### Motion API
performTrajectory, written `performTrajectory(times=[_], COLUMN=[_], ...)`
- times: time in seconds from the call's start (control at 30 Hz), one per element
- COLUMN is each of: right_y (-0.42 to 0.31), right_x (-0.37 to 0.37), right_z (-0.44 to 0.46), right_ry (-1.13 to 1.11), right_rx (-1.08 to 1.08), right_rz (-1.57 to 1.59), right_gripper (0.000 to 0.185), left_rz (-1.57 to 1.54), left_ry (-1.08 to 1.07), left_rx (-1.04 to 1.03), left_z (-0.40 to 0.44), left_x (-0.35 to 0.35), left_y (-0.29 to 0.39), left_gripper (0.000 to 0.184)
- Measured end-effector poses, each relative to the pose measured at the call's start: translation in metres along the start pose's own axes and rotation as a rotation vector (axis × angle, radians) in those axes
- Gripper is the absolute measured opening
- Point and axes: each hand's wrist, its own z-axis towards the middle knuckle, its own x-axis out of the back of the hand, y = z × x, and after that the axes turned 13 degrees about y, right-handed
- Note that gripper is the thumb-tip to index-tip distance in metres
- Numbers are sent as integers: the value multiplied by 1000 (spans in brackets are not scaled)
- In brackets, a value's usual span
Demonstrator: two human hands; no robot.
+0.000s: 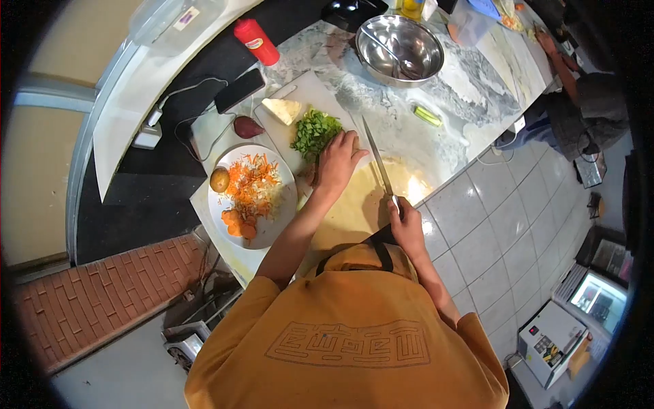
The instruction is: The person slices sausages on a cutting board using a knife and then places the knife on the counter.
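Observation:
My right hand (pixel 407 226) is wrapped round the handle of a long knife (pixel 377 155), whose blade points away from me over the marble counter. My left hand (pixel 336 162) lies at the near right part of a white cutting board (pixel 310 88), its fingers together over something I cannot make out. Chopped greens (pixel 315 131) are heaped just beyond it. A pale wedge (pixel 283 110) rests at the board's far left. Beside the board, a white plate (pixel 283 217) carries shredded carrot (pixel 253 178), carrot pieces (pixel 240 225) and a potato (pixel 219 180).
A steel bowl (pixel 436 51) with a utensil stands at the back. Left of the board are a red onion (pixel 247 127), a phone (pixel 239 90) and a red bottle (pixel 257 42). A green stalk piece (pixel 428 116) lies right. Another person (pixel 586 109) is at far right.

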Motion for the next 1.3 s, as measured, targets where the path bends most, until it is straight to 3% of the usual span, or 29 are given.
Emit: performTrajectory(times=[0.2, 0.37, 0.47, 0.77, 0.93, 1.3], right_y=[-5, -11, -5, -2, -3, -4], right_x=[0, 5, 2, 3, 3, 1], right_z=[2, 4, 4, 1, -2, 7], right_ry=[-109, -112, -82, -58, -46, -90], right_rx=[-27, 2, 12, 31, 156, 223], right_rz=[11, 12, 33, 4, -214, -340], right_gripper=[30, 28, 28, 27, 26, 22], left_rz=[-169, 174, 277, 66, 54, 46], left_ry=[16, 24, -35, -46, 36, 91], left_rx=[69, -68, -30, -43, -41, 4], left_z=[-4, -1, -1, -1, -10, -16], left_x=[3, 17, 11, 8, 9, 0], left_y=[-10, 0, 0, 5, -2, -8], left_gripper=[35, 38, 39, 33, 28, 21])
